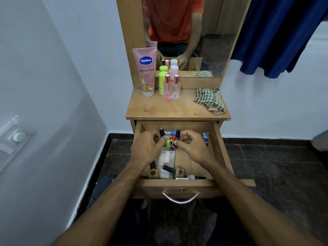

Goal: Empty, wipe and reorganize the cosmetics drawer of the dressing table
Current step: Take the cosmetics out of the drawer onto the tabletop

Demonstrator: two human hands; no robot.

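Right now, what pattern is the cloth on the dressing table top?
Green and cream check, head view: cloth.

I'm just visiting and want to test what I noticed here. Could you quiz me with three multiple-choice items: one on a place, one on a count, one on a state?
1. Where does the checked cloth lie?
A. in the drawer
B. on the tabletop, right side
C. on the floor

2. How many pink-capped clear bottles stand on top?
A. two
B. four
C. none

3. The drawer is:
A. shut
B. taken out
C. pulled open

Answers: 1 B, it sits right of the bottles. 2 A, a pair stands beside the Vaseline tube. 3 C, both hands reach inside it.
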